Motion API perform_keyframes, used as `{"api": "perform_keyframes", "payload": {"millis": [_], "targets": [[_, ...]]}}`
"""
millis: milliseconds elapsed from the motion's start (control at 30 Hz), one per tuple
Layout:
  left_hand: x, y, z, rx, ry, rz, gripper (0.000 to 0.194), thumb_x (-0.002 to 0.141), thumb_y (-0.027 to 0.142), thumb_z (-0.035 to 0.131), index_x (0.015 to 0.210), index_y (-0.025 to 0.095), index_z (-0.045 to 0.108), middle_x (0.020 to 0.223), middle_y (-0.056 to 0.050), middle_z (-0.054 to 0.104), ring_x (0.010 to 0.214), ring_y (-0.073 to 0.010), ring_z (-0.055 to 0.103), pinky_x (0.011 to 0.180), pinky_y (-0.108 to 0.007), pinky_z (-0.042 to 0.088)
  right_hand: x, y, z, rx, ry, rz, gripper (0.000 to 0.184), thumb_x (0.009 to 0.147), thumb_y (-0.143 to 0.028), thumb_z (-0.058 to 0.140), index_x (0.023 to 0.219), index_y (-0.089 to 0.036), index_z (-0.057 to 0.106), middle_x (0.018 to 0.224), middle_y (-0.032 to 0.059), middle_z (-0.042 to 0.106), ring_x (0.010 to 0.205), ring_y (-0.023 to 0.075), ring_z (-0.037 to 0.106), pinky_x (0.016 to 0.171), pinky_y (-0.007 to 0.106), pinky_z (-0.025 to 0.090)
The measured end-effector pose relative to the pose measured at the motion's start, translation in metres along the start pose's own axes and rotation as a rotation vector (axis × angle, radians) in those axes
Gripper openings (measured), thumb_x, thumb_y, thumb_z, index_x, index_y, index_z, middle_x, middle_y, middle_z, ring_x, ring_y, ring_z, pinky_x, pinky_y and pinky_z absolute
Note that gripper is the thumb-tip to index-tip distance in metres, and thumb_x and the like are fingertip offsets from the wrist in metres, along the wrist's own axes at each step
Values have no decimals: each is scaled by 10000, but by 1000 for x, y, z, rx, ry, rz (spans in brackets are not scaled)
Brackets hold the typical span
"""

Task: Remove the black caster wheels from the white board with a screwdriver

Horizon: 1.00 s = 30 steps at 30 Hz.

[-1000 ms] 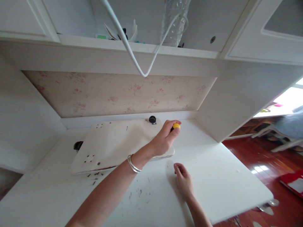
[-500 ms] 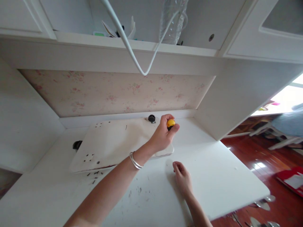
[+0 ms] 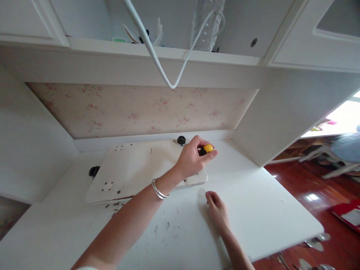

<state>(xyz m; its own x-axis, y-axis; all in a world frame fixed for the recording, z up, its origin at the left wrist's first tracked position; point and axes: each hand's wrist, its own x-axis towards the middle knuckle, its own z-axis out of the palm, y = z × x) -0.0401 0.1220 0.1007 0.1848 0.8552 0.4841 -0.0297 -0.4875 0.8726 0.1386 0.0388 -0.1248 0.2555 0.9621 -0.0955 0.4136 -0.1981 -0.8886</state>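
Observation:
My left hand (image 3: 193, 156) is closed around a screwdriver (image 3: 208, 148) with a yellow and black handle; its shaft is hidden. It is over the right end of a white board (image 3: 135, 165) with rounded corners, which lies on the white desk. Black caster wheels sit at the board's back edge (image 3: 181, 140) and left side (image 3: 94, 171). Small holes dot its corners. My right hand (image 3: 217, 208) rests on the desk in front of the board, its fingers curled closed; whether anything is inside them is hidden.
Several dark screws (image 3: 116, 204) lie at the board's front edge, partly behind my left forearm. A white cable (image 3: 172, 85) hangs from above. Overhead is a shelf (image 3: 165, 52) with a clear plastic bottle (image 3: 204, 30). A side panel (image 3: 267, 112) stands at right.
My left hand has turned slightly at the wrist, and the yellow handle end has tipped to the right. My right hand stays where it was. The view has shifted a little.

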Motion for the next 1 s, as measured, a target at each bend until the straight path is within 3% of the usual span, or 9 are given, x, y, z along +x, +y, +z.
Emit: {"api": "perform_keyframes", "payload": {"millis": [100, 167, 267, 400, 533, 667, 833, 900, 1000], "targets": [[2, -1, -2, 193, 104, 110, 227, 856, 417, 692, 908, 213, 607, 881, -28, 636, 833, -160, 603, 800, -332, 495, 0, -1, 0, -5, -5, -3, 451, 853, -623, 495, 933, -223, 689, 745, 17, 650, 737, 221, 579, 675, 314, 406], [3, -3, -4, 247, 114, 171, 208, 938, 402, 573, 1010, 218, 637, 965, -51, 598, 924, -176, 587, 892, -359, 480, 0, -1, 0, -9, -6, -5, 449, 854, -620, 496, 932, -222, 690, 756, 22, 662, 749, 226, 588, 681, 317, 412], [1, -3, -4, 185, 77, 149, 335, 996, 429, 435, 1217, 224, 581, 1153, -96, 543, 1056, -195, 559, 989, -378, 448, 0, -1, 0, -13, -3, -7, 446, 859, -617, 491, 929, -223, 688, 761, 26, 674, 767, 234, 599, 692, 319, 419], [-5, 2, -2, 68, -18, 85, 375, 1012, 447, 378, 1264, 251, 574, 1266, -102, 542, 1183, -202, 517, 1069, -389, 412, 0, -2, 0, -13, 8, -7, 455, 856, -621, 489, 924, -221, 693, 745, 27, 674, 739, 230, 596, 668, 316, 422], [-3, 8, -4, 7, -82, 22, 340, 1005, 394, 433, 1246, 245, 621, 1251, -94, 634, 1159, -206, 568, 1043, -403, 437, -1, -3, 0, -13, 4, -11, 456, 853, -624, 490, 916, -221, 694, 743, 24, 668, 728, 223, 591, 661, 312, 421], [2, 8, -7, 43, -108, 75, 252, 882, 368, 673, 1087, 227, 716, 1045, -66, 700, 960, -183, 640, 866, -339, 513, -2, -4, -1, -18, -2, -19, 445, 860, -612, 488, 914, -222, 695, 730, 17, 655, 727, 215, 586, 659, 304, 417], [3, 6, -6, 228, 119, 245, 132, 763, 353, 803, 805, 237, 756, 770, 11, 538, 694, -120, 539, 703, -287, 490, -2, -5, -1, -30, -5, -22, 434, 864, -610, 492, 917, -229, 693, 739, 18, 669, 739, 222, 598, 670, 308, 417], [4, 4, -4, 302, 182, 265, 123, 782, 356, 786, 775, 243, 739, 789, 9, 492, 732, -132, 518, 730, -293, 485, -2, -5, -1, -34, -7, -26, 436, 863, -615, 492, 910, -230, 691, 741, 24, 675, 752, 232, 606, 677, 313, 421], [4, -1, -1, 345, 152, 264, 143, 867, 376, 691, 875, 233, 689, 922, -29, 506, 924, -173, 533, 887, -343, 481, -3, -6, -1, -42, -7, -25, 433, 864, -617, 489, 907, -235, 689, 749, 26, 683, 757, 237, 610, 681, 315, 422]]}}
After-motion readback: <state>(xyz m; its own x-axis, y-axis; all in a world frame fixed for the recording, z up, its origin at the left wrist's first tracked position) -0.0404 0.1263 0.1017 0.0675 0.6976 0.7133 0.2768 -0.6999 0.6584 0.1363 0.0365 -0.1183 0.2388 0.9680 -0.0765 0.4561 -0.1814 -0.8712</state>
